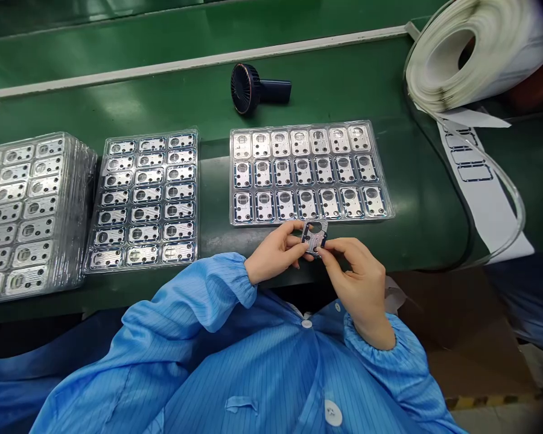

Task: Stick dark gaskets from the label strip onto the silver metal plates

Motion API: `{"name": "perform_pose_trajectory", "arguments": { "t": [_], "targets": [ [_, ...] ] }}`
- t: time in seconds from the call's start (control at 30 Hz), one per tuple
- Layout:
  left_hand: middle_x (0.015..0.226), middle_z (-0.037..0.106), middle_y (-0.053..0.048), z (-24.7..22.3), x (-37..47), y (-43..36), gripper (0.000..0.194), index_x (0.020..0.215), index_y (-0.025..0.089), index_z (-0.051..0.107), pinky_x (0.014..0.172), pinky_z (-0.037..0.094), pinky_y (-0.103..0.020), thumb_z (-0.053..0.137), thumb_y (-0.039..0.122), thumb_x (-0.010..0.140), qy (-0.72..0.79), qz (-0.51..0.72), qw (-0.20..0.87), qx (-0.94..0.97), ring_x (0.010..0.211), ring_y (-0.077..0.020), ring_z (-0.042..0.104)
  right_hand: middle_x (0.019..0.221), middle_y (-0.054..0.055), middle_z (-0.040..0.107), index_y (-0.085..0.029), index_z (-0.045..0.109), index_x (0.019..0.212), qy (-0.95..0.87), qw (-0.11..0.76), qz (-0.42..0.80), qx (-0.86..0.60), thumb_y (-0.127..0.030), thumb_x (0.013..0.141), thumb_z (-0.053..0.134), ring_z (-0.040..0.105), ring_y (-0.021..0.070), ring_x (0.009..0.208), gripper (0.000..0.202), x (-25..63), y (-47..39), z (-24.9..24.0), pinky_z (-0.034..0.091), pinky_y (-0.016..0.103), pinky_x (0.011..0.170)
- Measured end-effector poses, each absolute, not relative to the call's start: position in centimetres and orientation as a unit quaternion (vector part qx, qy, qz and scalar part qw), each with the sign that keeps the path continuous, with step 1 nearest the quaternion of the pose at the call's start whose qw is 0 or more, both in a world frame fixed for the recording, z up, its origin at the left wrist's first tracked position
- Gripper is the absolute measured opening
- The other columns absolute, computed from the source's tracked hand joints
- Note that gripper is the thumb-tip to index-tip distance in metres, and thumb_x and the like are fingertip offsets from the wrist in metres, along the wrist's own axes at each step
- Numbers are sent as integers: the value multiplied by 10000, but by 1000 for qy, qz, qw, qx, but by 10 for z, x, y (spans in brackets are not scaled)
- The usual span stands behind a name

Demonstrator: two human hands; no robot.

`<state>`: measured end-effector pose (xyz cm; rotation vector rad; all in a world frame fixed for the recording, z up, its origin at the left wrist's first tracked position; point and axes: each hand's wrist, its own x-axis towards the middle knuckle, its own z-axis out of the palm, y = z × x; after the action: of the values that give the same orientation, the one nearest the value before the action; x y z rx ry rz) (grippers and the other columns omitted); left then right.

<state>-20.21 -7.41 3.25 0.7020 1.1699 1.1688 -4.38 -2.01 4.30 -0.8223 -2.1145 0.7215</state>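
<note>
Between my hands is a small silver metal plate [314,236] with a large round hole and a dark blue edging. My left hand [278,250] grips it from the left, thumb in front and fingers behind. The thumb and forefinger of my right hand [355,271] pinch its lower right edge. Just beyond lies a clear plastic tray [391,208] filled with rows of similar plates. Dark blue edging shows on the plates in its two nearer rows; the farthest row looks plain silver.
To the left lie another filled tray [196,199] and a tall stack of trays [75,211]. A black handheld fan [253,90] rests behind. At right stands a large roll of white backing [484,54], its strip [489,205] carrying dark frame-shaped stickers. A cable [455,187] curves beside it.
</note>
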Motion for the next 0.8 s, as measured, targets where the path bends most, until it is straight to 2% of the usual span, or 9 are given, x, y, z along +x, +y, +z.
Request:
{"name": "perform_pose_trajectory", "arguments": {
  "t": [0.13, 0.4, 0.57, 0.8],
  "targets": [
    [768, 632, -14, 34, -202, -74, 357, 1175, 143, 437, 535, 480, -183, 598, 197, 861, 509, 507, 625, 304, 756, -146, 674, 833, 47, 664, -216, 645, 893, -834, 382, 250, -310, -134, 926, 557, 641, 191, 783, 124, -46, -22, 44, 532, 317, 708],
    [754, 643, -21, 32, -203, -75, 425, 1194, 147, 452, 598, 510, -222, 651, 278, 841, 507, 514, 617, 313, 802, -169, 673, 842, 64, 663, -221, 655, 929, -851, 379, 193, -308, -160, 953, 532, 649, 194, 777, 140, -47, -24, 43, 551, 332, 726],
    [825, 668, -34, 32, -203, -75, 453, 1156, 151, 471, 621, 504, -218, 712, 223, 779, 504, 517, 626, 294, 789, -148, 664, 854, 77, 670, -209, 655, 960, -858, 388, 169, -292, -137, 944, 547, 656, 193, 786, 131, -48, -24, 40, 554, 332, 744],
    [732, 672, -6, 32, -200, -74, 429, 1150, 149, 489, 621, 484, -204, 696, 147, 774, 533, 521, 606, 279, 739, -139, 674, 917, 86, 691, -215, 665, 1024, -859, 381, 177, -293, -145, 942, 555, 670, 200, 830, 155, -47, -28, 38, 555, 338, 778]
  ]
}}
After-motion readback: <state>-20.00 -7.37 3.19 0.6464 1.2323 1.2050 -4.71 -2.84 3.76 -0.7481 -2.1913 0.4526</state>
